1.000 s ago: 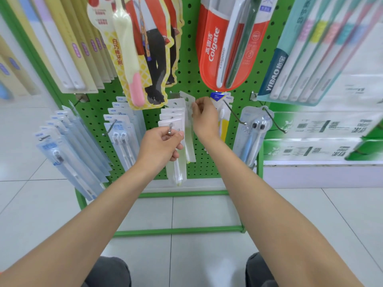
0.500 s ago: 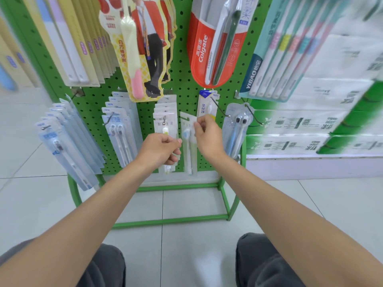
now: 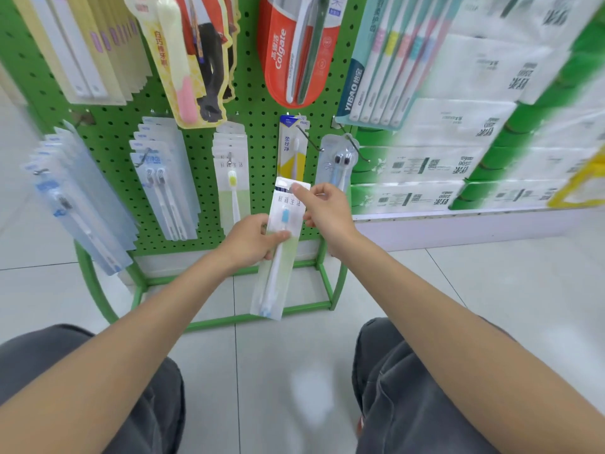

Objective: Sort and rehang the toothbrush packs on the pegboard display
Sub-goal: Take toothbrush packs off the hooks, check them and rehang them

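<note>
Left hand [image 3: 252, 242] and right hand [image 3: 327, 213] grip the blue-brush pack [image 3: 278, 270]; missing the 11 o'clock hook [image 3: 230, 156] could drop it.

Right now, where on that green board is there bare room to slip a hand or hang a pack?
Bare pegboard shows between the yellow-bristle stack and the blue-topped pack. A narrower strip lies left of that stack. The far-left fan of packs and the top row are crowded.
</note>
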### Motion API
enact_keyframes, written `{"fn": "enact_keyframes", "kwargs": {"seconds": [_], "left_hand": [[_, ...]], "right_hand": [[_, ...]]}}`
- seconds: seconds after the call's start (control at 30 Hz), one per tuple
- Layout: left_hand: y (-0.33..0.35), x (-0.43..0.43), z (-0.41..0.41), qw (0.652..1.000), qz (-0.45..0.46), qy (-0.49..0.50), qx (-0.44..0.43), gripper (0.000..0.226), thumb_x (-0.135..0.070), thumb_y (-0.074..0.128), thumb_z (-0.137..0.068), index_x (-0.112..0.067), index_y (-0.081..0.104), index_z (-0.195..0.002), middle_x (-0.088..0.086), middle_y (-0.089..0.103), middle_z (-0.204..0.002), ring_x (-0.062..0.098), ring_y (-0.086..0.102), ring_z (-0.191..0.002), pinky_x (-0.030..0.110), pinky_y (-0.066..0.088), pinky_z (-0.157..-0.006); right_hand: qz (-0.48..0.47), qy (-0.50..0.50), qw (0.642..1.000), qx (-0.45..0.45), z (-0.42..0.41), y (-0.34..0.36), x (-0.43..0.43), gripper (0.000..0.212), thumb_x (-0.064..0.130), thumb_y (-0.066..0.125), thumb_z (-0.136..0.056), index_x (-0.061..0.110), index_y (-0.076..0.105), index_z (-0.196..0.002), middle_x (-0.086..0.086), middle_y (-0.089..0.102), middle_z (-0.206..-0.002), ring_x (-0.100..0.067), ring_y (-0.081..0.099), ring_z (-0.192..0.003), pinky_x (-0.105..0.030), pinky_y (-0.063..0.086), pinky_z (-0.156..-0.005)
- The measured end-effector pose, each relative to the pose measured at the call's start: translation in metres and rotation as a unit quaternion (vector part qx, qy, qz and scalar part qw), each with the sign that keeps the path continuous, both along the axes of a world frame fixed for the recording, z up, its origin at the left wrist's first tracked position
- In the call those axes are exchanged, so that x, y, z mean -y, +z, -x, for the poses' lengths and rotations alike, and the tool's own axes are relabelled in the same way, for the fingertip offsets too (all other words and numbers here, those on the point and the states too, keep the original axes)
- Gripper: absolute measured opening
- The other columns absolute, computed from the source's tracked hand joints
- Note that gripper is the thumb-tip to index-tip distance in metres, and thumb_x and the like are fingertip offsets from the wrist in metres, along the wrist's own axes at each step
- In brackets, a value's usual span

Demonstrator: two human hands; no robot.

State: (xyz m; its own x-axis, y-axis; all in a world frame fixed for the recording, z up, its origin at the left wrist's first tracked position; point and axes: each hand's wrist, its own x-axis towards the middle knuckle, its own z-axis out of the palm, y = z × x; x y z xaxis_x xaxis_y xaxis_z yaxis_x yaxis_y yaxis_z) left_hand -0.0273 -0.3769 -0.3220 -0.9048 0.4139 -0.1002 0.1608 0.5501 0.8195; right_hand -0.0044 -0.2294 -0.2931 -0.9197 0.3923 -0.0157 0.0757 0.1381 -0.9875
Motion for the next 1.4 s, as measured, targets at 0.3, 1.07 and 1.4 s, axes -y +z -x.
{"fn": "enact_keyframes", "kwargs": {"seconds": [0.3, 1.07, 1.4], "left_hand": [[0.004, 0.005, 0.002, 0.998, -0.013, 0.031, -0.056, 0.01, -0.032, 0.064, -0.094, -0.022, 0.062, -0.098, -0.007, 0.06, -0.072, 0.007, 0.056, -0.053, 0.026, 0.04, -0.057], [-0.003, -0.006, 0.007, 0.957, -0.211, 0.193, 0.055, 0.039, -0.035, 0.067, -0.091, 0.002, 0.061, -0.105, -0.003, 0.038, -0.059, 0.014, 0.033, -0.052, 0.029, 0.034, -0.059], [0.002, -0.007, 0.002, 0.958, -0.209, 0.19, 0.056, 0.043, -0.036, 0.064, -0.094, -0.005, 0.059, -0.123, 0.011, 0.066, -0.092, 0.025, 0.065, -0.084, 0.039, 0.051, -0.08]], "right_hand": [[-0.027, -0.015, 0.999, -0.019, 0.012, 0.005, 0.007, 0.028, 0.029, 0.067, -0.092, 0.013, 0.055, -0.072, -0.003, 0.053, -0.067, -0.014, 0.043, -0.058, -0.023, 0.038, -0.058], [-0.255, 0.212, 0.94, 0.083, -0.032, -0.048, 0.004, 0.036, 0.028, 0.053, -0.098, 0.015, 0.041, -0.066, -0.003, 0.053, -0.062, -0.022, 0.063, -0.064, -0.04, 0.053, -0.069], [-0.233, 0.286, 0.92, 0.131, -0.034, -0.058, 0.003, 0.015, 0.021, 0.059, -0.091, 0.008, 0.062, -0.083, 0.001, 0.059, -0.069, -0.009, 0.063, -0.061, -0.047, 0.055, -0.075]]}}
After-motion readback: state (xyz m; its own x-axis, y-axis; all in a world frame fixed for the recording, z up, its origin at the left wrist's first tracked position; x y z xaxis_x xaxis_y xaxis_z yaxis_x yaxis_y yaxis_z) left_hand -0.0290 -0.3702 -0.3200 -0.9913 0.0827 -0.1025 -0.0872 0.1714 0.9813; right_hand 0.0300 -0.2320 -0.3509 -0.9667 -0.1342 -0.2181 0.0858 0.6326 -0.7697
